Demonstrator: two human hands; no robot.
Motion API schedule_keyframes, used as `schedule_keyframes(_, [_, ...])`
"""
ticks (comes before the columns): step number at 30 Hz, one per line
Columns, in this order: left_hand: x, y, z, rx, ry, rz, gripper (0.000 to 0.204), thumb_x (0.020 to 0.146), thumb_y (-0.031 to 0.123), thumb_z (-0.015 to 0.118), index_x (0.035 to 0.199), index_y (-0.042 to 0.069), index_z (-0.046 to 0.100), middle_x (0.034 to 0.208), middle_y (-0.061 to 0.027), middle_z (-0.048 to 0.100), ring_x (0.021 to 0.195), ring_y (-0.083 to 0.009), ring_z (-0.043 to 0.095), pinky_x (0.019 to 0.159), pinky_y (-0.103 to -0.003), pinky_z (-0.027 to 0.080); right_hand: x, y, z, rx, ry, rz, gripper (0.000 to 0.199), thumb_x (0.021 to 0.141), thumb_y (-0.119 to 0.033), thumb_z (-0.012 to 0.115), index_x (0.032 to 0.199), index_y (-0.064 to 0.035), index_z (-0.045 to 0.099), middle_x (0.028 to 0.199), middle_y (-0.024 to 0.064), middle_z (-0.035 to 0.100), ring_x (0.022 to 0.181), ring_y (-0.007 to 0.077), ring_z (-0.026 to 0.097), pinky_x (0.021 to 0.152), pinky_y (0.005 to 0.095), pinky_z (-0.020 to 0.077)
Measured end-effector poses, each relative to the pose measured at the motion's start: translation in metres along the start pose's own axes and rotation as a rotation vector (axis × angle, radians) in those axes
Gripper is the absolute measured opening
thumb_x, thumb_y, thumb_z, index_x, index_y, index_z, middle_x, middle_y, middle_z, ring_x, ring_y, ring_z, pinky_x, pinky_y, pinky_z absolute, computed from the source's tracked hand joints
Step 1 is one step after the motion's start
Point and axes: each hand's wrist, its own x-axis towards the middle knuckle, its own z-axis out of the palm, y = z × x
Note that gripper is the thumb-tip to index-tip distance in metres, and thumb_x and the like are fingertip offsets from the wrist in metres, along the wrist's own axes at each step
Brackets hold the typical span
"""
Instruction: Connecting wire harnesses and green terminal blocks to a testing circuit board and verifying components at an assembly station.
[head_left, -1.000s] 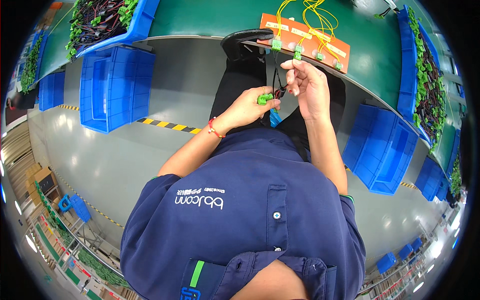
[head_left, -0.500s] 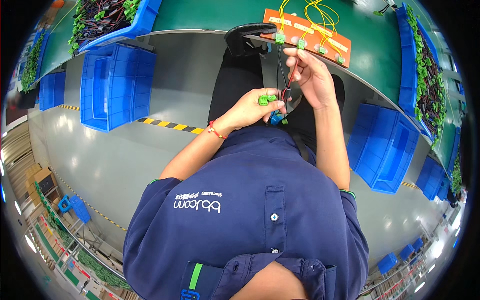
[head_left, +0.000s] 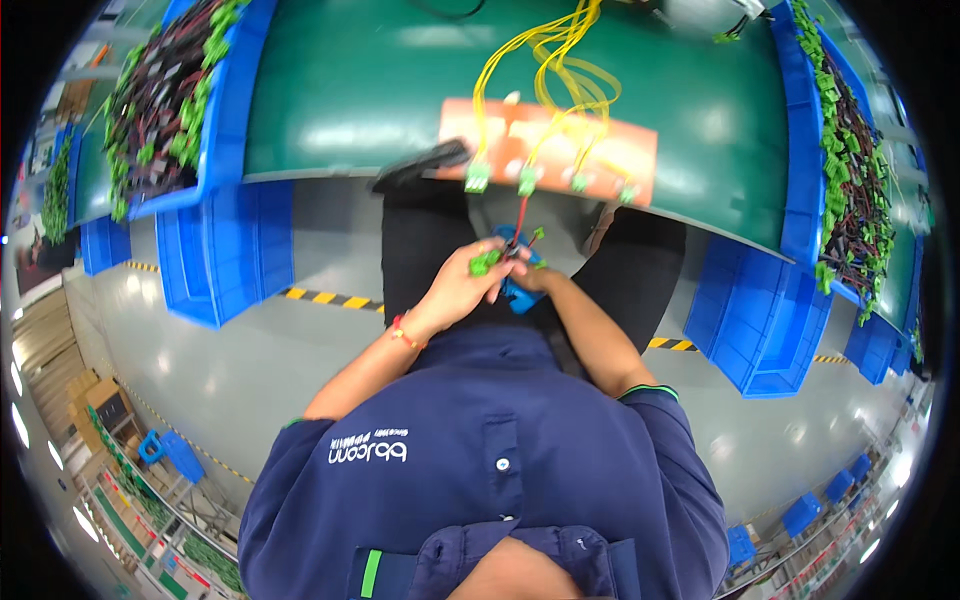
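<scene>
My left hand (head_left: 462, 285) is closed around several green terminal connectors (head_left: 485, 262) with dark leads, in front of my lap. Against its fingertips is my right hand (head_left: 534, 279), lower and partly hidden; its fingers are curled, and what they hold I cannot make out. A loose lead ending in a small green connector (head_left: 538, 235) sticks up between the hands. From a green socket (head_left: 527, 183) on the orange board (head_left: 640, 165) a red wire (head_left: 522, 212) runs down to my fingers. Blue material (head_left: 519, 297) shows under the hands.
Yellow wires (head_left: 497, 62) rise from the board at the edge of the green table (head_left: 350, 100). A black clamp (head_left: 425, 165) grips that edge. Blue bins of wired green connectors stand left (head_left: 228, 110) and right (head_left: 800, 130); blue crates (head_left: 225, 260) sit below.
My right hand has come down from the board's sockets to beside my left hand. The view has shifted, so more of the table shows, and the board is blurred.
</scene>
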Motion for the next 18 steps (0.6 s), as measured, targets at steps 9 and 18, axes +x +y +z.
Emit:
schedule_keyframes(9, [0.015, 0.017, -0.004, 0.079, 0.003, -0.226, 0.016, 0.095, 0.0, 0.052, 0.1, 0.002, 0.066, 0.095, -0.0028, 0.065, 0.061, -0.0066, 0.048, 0.058, -0.022, 0.042, -0.004, -0.021, -0.029, -0.069, 0.213, 0.029, 0.031, 0.092, -0.027, 0.053, 0.103, -0.0043, 0.071, 0.094, 0.0195, 0.071, 0.091, 0.0402, 0.066, 0.084, 0.0487, 0.0499])
schedule_keyframes(18, [0.021, 0.044, 0.007, 0.293, -0.089, -0.17, 0.033, 0.086, -0.011, 0.047, 0.106, 0.006, 0.066, 0.082, 0.0009, 0.06, 0.06, -0.0057, 0.049, 0.053, -0.023, 0.041, 0.036, -0.015, -0.028, -0.081, 0.273, 0.016, 0.03, 0.091, -0.025, 0.053, 0.103, -0.0043, 0.071, 0.094, 0.0189, 0.071, 0.089, 0.0395, 0.066, 0.083, 0.0481, 0.0502])
